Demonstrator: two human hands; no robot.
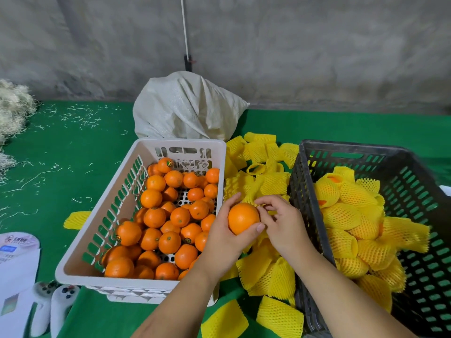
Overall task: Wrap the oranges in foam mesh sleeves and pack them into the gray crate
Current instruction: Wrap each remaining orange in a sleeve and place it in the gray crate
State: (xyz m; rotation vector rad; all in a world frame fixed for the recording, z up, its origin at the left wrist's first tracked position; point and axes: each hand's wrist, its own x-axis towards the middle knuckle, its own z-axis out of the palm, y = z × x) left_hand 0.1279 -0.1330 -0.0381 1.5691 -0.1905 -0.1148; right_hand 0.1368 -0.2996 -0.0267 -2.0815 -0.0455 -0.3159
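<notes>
Between the two crates, over a heap of loose yellow foam mesh sleeves (262,181), the left hand (225,236) grips a smooth, round bare orange (243,218), fingers curled behind it and the thumb pressed on its lower right side. The right hand (283,222) is just beside the fruit, its fingertips pinching a bit of yellow mesh at the orange's right edge. The sleeves are short, soft tubes with a netted, diamond-patterned surface, some flattened, some puffed open, scattered on the green felt-like table cover (73,147). On the left, a white plastic crate (102,215) with slotted walls holds many glossy bare oranges, several with small stickers. On the right, the gray crate (314,215), a dark plastic lattice, holds a pile of oranges already wrapped in yellow mesh (351,215). Behind the white crate slumps a crumpled woven white sack (185,108). Pale stringy shavings (12,108) lie at the far left, before a rough gray wall.
</notes>
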